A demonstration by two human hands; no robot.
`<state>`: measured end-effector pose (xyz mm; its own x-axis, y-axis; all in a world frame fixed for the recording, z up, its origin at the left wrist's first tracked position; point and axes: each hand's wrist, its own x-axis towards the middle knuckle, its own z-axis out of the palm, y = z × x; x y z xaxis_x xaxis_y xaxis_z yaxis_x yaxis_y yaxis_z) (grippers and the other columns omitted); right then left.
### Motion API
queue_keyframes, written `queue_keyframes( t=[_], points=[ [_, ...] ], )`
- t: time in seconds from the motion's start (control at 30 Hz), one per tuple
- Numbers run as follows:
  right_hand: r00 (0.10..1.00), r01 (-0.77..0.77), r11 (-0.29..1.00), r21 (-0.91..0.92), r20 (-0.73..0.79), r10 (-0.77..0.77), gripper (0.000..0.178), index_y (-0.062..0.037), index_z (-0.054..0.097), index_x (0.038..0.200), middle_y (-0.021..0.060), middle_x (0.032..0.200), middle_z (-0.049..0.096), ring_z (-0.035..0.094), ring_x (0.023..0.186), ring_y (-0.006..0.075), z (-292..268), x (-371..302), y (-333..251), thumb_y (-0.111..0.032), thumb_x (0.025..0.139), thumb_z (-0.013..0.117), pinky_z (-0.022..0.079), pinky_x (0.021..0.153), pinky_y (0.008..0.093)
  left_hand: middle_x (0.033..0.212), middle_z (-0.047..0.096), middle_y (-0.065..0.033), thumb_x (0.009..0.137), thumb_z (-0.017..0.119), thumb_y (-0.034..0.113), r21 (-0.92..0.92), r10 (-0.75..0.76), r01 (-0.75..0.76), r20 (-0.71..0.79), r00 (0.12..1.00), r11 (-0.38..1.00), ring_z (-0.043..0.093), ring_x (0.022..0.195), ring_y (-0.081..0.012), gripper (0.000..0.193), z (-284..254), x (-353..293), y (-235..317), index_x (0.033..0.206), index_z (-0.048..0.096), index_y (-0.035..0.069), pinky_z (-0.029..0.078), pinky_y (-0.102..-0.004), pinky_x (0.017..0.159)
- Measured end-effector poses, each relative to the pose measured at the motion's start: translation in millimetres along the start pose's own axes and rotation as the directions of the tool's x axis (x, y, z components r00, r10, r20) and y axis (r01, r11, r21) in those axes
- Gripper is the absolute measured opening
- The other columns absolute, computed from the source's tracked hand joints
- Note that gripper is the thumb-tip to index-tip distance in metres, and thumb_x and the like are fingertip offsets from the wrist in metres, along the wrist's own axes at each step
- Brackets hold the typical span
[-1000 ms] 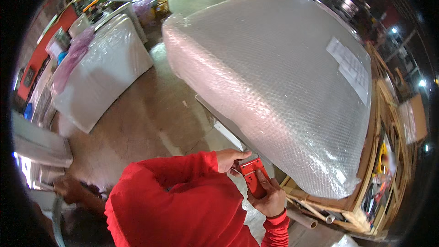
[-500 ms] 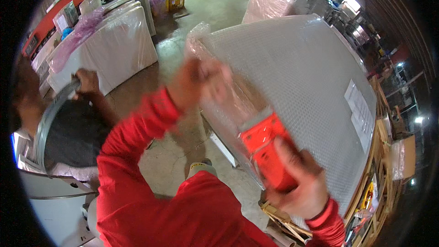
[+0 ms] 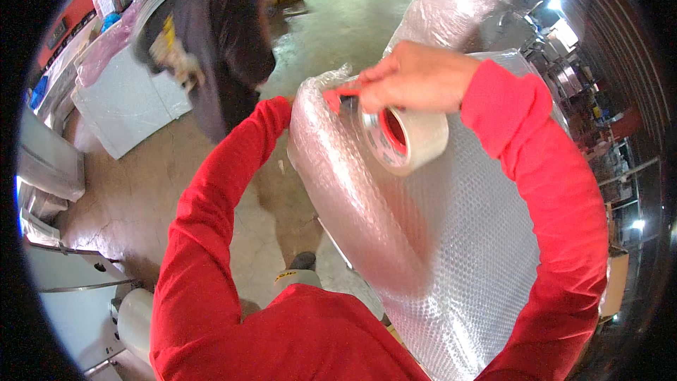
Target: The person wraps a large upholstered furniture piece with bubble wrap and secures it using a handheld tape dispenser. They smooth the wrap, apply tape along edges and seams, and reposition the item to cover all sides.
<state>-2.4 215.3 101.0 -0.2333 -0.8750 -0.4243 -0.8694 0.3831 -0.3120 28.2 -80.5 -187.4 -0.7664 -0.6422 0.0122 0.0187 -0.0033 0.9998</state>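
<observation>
One dispenser, maybe touching wrapped edge; floor beyond.

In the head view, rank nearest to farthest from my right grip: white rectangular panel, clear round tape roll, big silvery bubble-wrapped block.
1. Clear round tape roll: just below your right grip.
2. Big silvery bubble-wrapped block: beneath the roll.
3. White rectangular panel: well away, at the left.
</observation>
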Motion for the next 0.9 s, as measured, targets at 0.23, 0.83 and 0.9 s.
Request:
queue_keyframes(
  t=[0.23, 0.83, 0.9],
  points=[
    [0.992, 0.125, 0.992, -0.01, -0.027, -0.126, 0.052, 0.0011, 0.071, 0.119, 0.0034, 0.082, 0.068, 0.057, 0.077, 0.0119, 18, -7, 24, -0.037, 0.083, 0.068, 0.047, 0.071, 0.0281, 0.129, 0.066, -0.0164, 0.106, 0.045, 0.036, -0.19, 0.338, -0.323, 0.054, 0.939, 0.927, 0.06, 0.119, -0.0244, 0.045, 36, -115, 67, 0.127, 0.067, 0.002, 0.039, -0.0354, 0.108],
    [0.988, 0.132, 0.904, 0.408, 0.017, -0.152, 0.06, -0.0093, 0.061, 0.139, 0.0004, 0.081, 0.07, 0.056, 0.066, 0.0062, 174, -324, 99, -0.022, 0.08, 0.07, 0.05, 0.064, 0.029, 0.129, 0.069, -0.0088, 0.108, 0.027, 0.032, 0.532, 0.801, -0.736, 0.164, 0.575, 0.419, 0.05, 0.137, -0.0326, 0.05, 218, -376, 91, 0.129, 0.068, 0.012, 0.019, -0.0479, 0.121],
    [0.972, 0.229, 0.952, 0.205, -0.096, -0.213, 0.047, -0.0107, 0.069, 0.129, -0.001, 0.077, 0.069, 0.056, 0.061, 0.0061, 183, -324, 104, -0.028, 0.086, 0.07, 0.049, 0.057, 0.0287, 0.127, 0.07, -0.0086, 0.108, 0.025, 0.029, 0.399, 0.717, -0.715, 0.177, 0.674, 0.574, 0.053, 0.132, -0.0338, 0.051, 260, -414, 74, 0.128, 0.069, 0.013, 0.016, -0.0475, 0.121]
  ],
)
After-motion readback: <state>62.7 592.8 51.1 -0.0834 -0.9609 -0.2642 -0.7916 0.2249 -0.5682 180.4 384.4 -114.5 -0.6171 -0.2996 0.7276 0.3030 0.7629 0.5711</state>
